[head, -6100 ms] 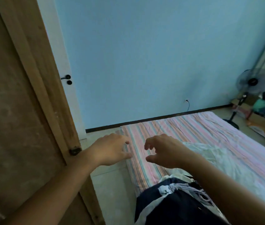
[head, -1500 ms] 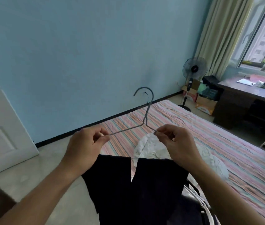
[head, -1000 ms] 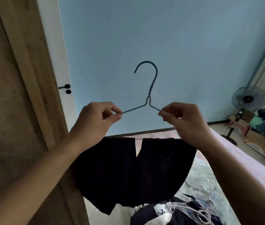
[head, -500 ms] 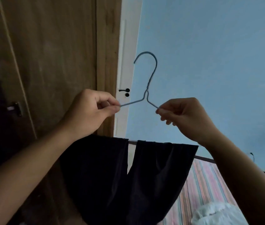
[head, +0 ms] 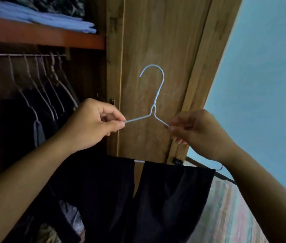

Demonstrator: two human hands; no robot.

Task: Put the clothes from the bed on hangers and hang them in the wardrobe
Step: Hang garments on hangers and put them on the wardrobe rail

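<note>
I pinch the hanger point(head: 153, 109) with my left hand point(head: 89, 125) and right hand point(head: 198, 132), dark trousers point(head: 138, 199) draped below my grip; next I judge its hook must reach the rail point(head: 22, 54), up-left.

Landmark: brown wooden wardrobe door point(head: 158, 41).
- Pale blue wire hanger point(head: 154, 106): before the door, upright.
- Black garment point(head: 138, 199): draped over the hanger's bottom bar.
- Metal clothes rail point(head: 22, 54): left of the door, carrying hung hangers.
- Folded blue clothes point(head: 51, 18): on the shelf above the rail.
- Striped bed point(head: 226, 216): lower right of the door.
</note>
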